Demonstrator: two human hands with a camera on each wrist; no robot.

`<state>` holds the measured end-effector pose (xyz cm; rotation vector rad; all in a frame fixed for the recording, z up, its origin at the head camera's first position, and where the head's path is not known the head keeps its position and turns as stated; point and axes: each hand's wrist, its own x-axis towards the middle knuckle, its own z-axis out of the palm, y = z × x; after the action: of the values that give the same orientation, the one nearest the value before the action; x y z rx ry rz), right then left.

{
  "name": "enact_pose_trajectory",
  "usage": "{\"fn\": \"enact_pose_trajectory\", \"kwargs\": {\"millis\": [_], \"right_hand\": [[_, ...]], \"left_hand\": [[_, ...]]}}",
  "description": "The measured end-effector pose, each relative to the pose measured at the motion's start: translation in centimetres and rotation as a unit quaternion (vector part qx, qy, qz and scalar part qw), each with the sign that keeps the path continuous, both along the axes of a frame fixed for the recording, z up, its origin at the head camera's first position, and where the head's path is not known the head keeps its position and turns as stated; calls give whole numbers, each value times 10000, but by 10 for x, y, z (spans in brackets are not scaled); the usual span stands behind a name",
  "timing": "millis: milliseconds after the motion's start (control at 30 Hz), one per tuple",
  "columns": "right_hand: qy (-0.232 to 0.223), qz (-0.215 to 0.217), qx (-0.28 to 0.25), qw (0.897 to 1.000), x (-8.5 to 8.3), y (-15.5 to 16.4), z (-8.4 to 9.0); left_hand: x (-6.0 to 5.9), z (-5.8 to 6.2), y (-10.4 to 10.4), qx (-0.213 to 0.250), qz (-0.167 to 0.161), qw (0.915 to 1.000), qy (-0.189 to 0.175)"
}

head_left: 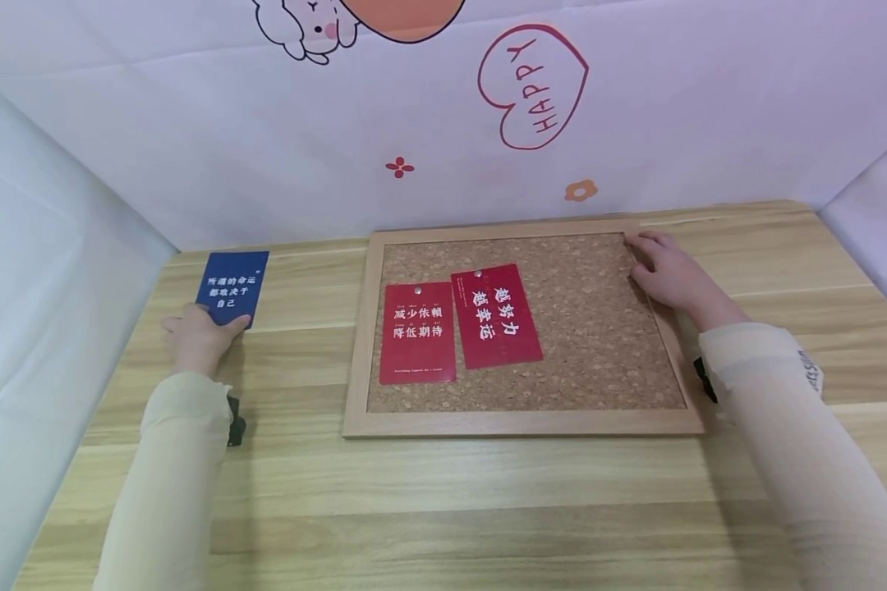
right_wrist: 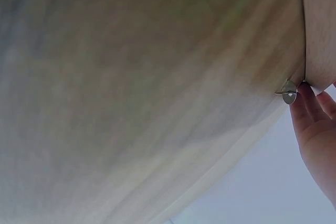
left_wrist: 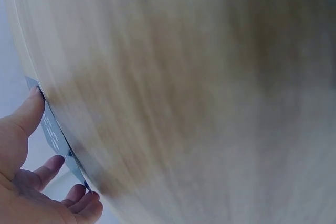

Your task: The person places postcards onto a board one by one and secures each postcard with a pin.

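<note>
A blue card [head_left: 231,283] with white lettering lies near the table's back left corner. My left hand [head_left: 195,338] holds it, thumb on its right edge and fingers on its left; the left wrist view shows thumb [left_wrist: 34,103] and fingertips [left_wrist: 88,203] at opposite edges. At the far right corner of the wood-framed cork board [head_left: 599,316], my right hand [head_left: 668,275] reaches over the frame. Beside its fingertips the right wrist view shows a silver thumbtack [right_wrist: 289,93]; I cannot tell whether they pinch it. Silver tacks mark two red cards, one straight [head_left: 421,353], one tilted [head_left: 513,328].
A wooden table [head_left: 414,517] bears the board. Behind it hangs a white cloth [head_left: 214,139] with printed cartoons, and a white side cloth [head_left: 22,328] stands at the left. Bare tabletop shows between the blue card and the board, and along the front.
</note>
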<state>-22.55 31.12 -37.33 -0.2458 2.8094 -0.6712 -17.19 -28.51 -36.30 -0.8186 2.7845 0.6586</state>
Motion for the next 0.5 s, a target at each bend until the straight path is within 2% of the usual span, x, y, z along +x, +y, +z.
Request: {"fn": "enact_pose_trajectory", "kwargs": {"millis": [200,300,500], "right_hand": [[27,9,-5,10000,0,0,0],[49,19,-1,10000,0,0,0],[41,12,-7,10000,1,0,1]], "left_hand": [[-1,-1,0,-53,73,10000,17],[-1,-1,-1,-99,-19,9999,-57],[-2,-1,-1,-505,-278,9983,-97]]}}
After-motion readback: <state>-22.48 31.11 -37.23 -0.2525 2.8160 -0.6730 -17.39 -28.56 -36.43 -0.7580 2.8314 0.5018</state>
